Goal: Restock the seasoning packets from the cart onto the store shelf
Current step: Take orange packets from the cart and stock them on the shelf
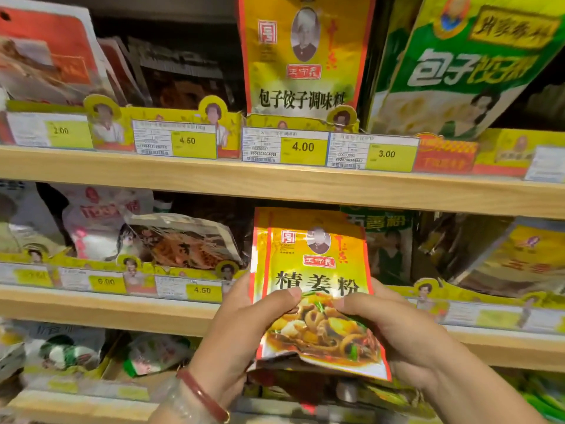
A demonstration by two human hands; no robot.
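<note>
Held before the middle shelf (183,313): yellow seasoning packet (315,270), pinched by left hand (244,325) and right hand (394,328) at mid-height. Light, crinkly, probably slippery foil; best gripped along side seams.

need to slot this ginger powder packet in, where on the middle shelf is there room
Both hands, left hand and right hand, hold the ginger powder packet. A dark gap shows behind it, between the clear noodle-print pouch and the green packets. Left of the pouch and right of the green packets, stock stands tight.
</note>
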